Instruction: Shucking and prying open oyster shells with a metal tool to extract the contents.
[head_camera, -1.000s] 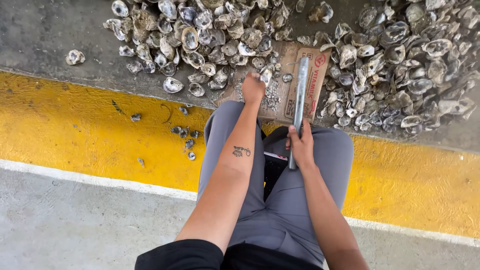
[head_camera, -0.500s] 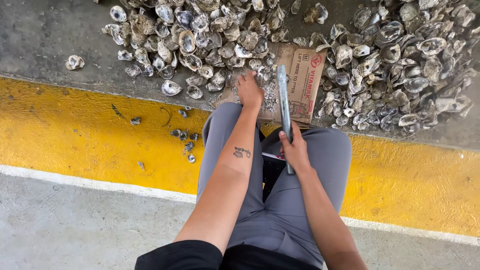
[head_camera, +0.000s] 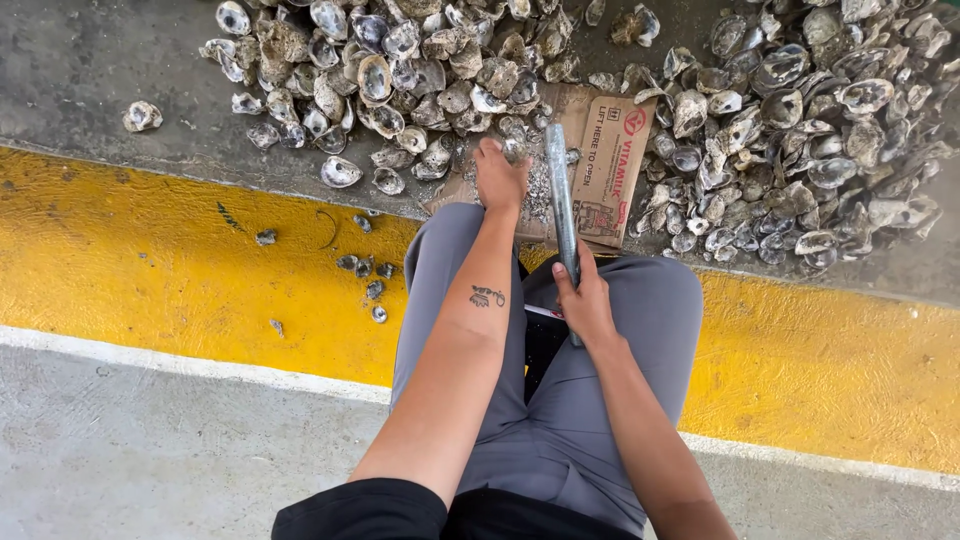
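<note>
Left hand (head_camera: 499, 178) is pinching a small oyster shell (head_camera: 514, 148) on the flattened cardboard box (head_camera: 600, 160), fingers pressed around it. Right hand (head_camera: 583, 297), fingers wrapped tight, is holding a metal rod (head_camera: 559, 190) just right of that shell, over the cardboard. Oyster shell pile (head_camera: 780, 120) is surrounding the cardboard.

An outdoor shellfish-processing spot is indicated, of the dockside or yard kind rather than a kitchen. A large heap of grey oyster shells (head_camera: 600, 90) is spread directly on a rough concrete ground (head_camera: 80, 70). A flattened cardboard sheet (head_camera: 600, 160) is laid among them as a work surface. A broad yellow painted band (head_camera: 150, 270), edged by a white line (head_camera: 180, 365), is marked across the pavement, with shell fragments (head_camera: 365, 275) scattered on it.
</note>
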